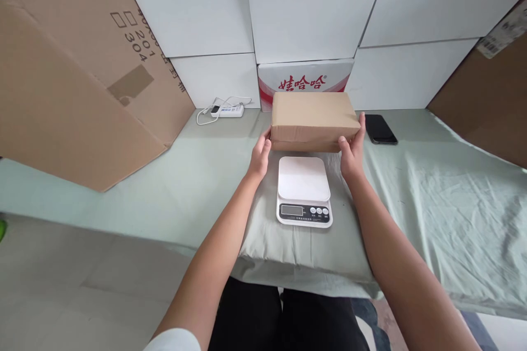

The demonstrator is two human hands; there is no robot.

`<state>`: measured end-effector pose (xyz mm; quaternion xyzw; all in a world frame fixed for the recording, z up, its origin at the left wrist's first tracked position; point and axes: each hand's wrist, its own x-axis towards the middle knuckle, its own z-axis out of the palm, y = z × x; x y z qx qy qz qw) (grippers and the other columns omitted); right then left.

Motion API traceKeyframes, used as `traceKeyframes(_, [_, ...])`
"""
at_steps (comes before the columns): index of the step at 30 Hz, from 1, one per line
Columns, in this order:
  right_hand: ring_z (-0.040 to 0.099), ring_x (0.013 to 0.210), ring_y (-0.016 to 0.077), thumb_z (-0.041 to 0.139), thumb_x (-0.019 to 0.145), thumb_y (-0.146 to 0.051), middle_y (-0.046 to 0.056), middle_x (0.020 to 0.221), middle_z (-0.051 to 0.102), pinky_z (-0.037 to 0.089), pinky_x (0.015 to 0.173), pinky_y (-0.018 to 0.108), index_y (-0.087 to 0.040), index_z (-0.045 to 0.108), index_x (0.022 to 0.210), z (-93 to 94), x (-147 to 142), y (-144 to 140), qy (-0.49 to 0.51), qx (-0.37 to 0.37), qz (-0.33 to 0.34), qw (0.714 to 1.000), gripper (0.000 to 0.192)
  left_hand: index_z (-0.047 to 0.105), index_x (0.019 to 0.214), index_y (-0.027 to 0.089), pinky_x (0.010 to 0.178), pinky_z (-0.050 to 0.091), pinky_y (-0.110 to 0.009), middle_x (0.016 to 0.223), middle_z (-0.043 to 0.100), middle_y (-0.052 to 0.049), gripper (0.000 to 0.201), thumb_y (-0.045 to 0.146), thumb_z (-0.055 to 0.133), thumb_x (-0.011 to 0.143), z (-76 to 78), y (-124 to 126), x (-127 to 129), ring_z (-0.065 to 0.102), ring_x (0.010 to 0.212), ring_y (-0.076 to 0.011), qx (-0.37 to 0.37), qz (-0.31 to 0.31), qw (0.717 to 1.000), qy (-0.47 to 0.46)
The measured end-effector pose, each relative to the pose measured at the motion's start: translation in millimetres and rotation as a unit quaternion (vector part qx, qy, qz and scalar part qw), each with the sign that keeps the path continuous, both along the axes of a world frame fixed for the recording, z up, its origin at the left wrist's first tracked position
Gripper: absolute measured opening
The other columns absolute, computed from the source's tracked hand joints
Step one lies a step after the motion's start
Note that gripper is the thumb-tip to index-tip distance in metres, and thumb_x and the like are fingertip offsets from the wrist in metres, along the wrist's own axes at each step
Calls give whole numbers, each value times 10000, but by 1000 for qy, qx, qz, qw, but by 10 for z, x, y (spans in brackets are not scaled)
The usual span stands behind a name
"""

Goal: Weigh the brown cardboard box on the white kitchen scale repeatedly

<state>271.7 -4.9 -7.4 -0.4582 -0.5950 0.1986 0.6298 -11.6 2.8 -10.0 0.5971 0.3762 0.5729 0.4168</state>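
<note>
a table (pixel 206 175) draped in pale green cloth stretches across the middle of the frame. along the top, plain white boxes (pixel 304 5) are stacked like a wall. a large cardboard carton (pixel 78 77), printed with the numbers 201 and 304, leans in at the upper left, and a darker brown carton (pixel 494 98) fills the right edge. below the stack, at upper centre, is a partly hidden white carton (pixel 304 81) with red lettering. in front of it, just right of centre, is a closed brown box (pixel 313 115), tilted little if at all; from this angle it is hard to tell whether its underside touches the table. nearer the viewer lies a white kitchen scale (pixel 303 192). the left hand (pixel 259 156) and right hand (pixel 353 153) each have their grip clamped on one end of the brown box. a black phone (pixel 381 129) lies just beyond the right hand; a small white device (pixel 228 112) with a cable lies at upper centre-left.
</note>
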Motion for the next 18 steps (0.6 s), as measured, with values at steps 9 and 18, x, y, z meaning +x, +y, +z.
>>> traceKeyframes(9, [283, 1776, 392, 646, 980, -664, -50, 1880, 321, 214, 1460, 759, -552, 231, 1756, -102, 115, -915, -64, 12, -7, 998, 888, 651, 1538, 288, 1336, 475, -499, 1668, 660, -125, 823, 869, 552, 965, 23, -933, -224, 569, 1613, -373, -35, -33, 999, -9])
traceKeyframes(18, [445, 1671, 426, 608, 1017, -619, -11, 1755, 473, 324, 1401, 801, -587, 364, 1690, -147, -4, -1133, -77, 35, -49, 995, 717, 656, 1563, 319, 1366, 452, -535, 1700, 634, -103, 795, 849, 536, 983, -63, -1152, -232, 530, 1646, -377, -29, -13, 999, -10])
